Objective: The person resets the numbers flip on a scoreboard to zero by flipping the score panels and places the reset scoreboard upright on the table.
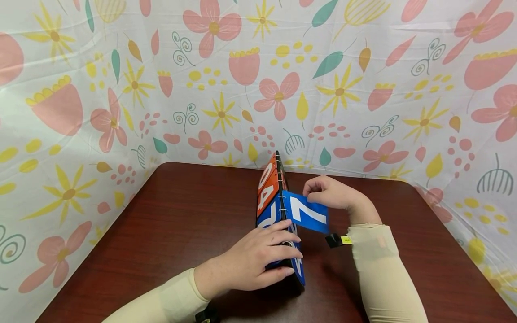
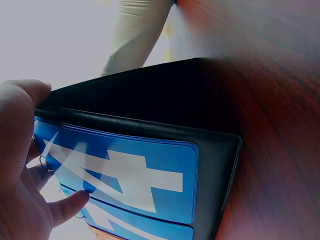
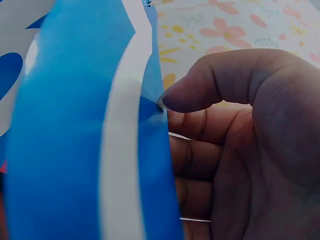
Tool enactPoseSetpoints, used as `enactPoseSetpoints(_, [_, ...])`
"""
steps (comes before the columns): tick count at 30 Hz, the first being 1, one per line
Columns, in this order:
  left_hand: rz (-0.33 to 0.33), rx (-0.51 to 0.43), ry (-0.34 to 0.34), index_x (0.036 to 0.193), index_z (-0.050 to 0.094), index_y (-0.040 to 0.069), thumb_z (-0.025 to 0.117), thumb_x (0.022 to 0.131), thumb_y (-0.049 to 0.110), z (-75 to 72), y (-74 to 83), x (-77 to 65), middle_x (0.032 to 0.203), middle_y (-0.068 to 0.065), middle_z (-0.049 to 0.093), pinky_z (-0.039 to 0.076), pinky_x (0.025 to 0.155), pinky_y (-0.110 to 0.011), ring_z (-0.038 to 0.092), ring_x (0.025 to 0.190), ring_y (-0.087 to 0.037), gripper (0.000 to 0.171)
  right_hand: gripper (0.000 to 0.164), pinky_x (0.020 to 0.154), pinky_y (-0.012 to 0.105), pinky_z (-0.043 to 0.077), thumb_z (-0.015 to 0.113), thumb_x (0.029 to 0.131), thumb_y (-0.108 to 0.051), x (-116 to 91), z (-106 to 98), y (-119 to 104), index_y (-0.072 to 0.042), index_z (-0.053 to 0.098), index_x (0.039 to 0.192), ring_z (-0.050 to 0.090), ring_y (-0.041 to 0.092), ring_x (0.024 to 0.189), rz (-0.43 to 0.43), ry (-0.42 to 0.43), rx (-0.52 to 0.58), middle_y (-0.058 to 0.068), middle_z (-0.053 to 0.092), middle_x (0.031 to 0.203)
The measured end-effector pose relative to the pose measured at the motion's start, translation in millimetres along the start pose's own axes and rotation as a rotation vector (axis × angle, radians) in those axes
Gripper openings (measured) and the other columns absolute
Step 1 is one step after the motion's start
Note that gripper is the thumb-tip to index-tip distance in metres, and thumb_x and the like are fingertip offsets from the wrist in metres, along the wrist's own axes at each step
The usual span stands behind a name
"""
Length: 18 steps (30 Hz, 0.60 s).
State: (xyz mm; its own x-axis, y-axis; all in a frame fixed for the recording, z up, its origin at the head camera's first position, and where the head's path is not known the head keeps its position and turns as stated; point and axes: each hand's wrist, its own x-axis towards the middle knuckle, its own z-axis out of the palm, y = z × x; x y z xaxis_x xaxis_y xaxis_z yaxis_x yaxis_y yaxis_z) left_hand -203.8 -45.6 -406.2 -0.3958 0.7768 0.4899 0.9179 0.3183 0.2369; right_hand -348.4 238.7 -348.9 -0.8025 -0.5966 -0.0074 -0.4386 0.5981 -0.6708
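Observation:
A tabletop flip scoreboard (image 1: 276,184) stands tent-like on the table, its number cards hung on rings along the ridge. My left hand (image 1: 252,255) holds the near end of the ridge, with fingers draped over it. Under that hand, the left wrist view shows a blue card with a white 4 (image 2: 165,160) against the black cover (image 2: 220,155). My right hand (image 1: 333,195) pinches the edge of a blue card with a white 7 (image 1: 304,211) between thumb and finger. This card is lifted out from the right side and bends slightly in the right wrist view (image 3: 75,140).
The scoreboard stands on a dark reddish-brown table (image 1: 169,220). A flower-printed cloth (image 1: 226,89) hangs behind and at both sides. A black strap end with a yellow label (image 1: 337,240) sticks out by the right wrist. Orange cards (image 1: 267,186) fill the scoreboard's far half.

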Motion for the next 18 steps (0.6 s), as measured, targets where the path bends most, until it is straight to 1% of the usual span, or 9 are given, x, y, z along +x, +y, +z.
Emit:
enactPoseSetpoints(5, [-0.007, -0.011, -0.001, 0.139, 0.07, 0.025, 0.052, 0.108, 0.043, 0.1, -0.4, -0.5, 0.151, 0.002, 0.063, 0.038, 0.121, -0.047, 0.038, 0.16, -0.024, 0.04, 0.023, 0.076, 0.039, 0.057, 0.068, 0.098, -0.026, -2.9, -3.1, 1.2, -0.007, 0.08, 0.101, 0.066, 0.024, 0.081, 0.024, 0.027, -0.032, 0.004, 0.077, 0.093])
enactPoseSetpoints(8, [-0.008, -0.008, -0.005, 0.14, 0.07, 0.025, 0.052, 0.108, 0.043, 0.0, -0.2, -0.8, 0.152, 0.002, 0.062, 0.038, 0.121, -0.048, 0.038, 0.16, -0.025, 0.04, 0.026, 0.078, 0.039, 0.057, 0.069, 0.098, -0.03, -4.8, -5.1, 2.6, -0.007, 0.081, 0.104, 0.066, 0.023, 0.084, 0.036, 0.034, -0.037, 0.004, 0.078, 0.097])
enactPoseSetpoints(13, [-0.021, -0.03, -0.008, 0.139, 0.07, 0.025, 0.054, 0.107, 0.042, -0.2, 0.5, -0.9, 0.151, 0.002, 0.062, 0.038, 0.121, -0.047, 0.036, 0.161, -0.022, 0.04, 0.026, 0.079, 0.04, 0.058, 0.072, 0.097, -0.027, -6.6, -7.0, 3.4, -0.005, 0.08, 0.107, 0.068, 0.025, 0.084, 0.039, 0.005, -0.001, 0.005, 0.079, 0.098])
enactPoseSetpoints(17, [-0.003, -0.006, -0.001, 0.139, 0.07, 0.025, 0.052, 0.108, 0.042, 0.1, -0.4, -0.5, 0.151, 0.002, 0.062, 0.039, 0.12, -0.047, 0.037, 0.16, -0.024, 0.04, 0.027, 0.081, 0.039, 0.057, 0.073, 0.096, -0.027, -7.9, -9.3, 5.3, -0.005, 0.08, 0.11, 0.068, 0.024, 0.086, 0.034, -0.004, 0.002, 0.005, 0.08, 0.1])
enactPoseSetpoints(18, [0.003, 0.004, 0.0, 0.139, 0.069, 0.025, 0.052, 0.108, 0.042, 0.2, -0.8, -0.6, 0.151, 0.002, 0.062, 0.039, 0.12, -0.047, 0.038, 0.16, -0.025, 0.04, 0.027, 0.078, 0.038, 0.058, 0.073, 0.096, -0.027, -8.6, -10.1, 5.8, -0.005, 0.08, 0.11, 0.068, 0.024, 0.084, 0.035, -0.002, 0.002, 0.005, 0.08, 0.1])
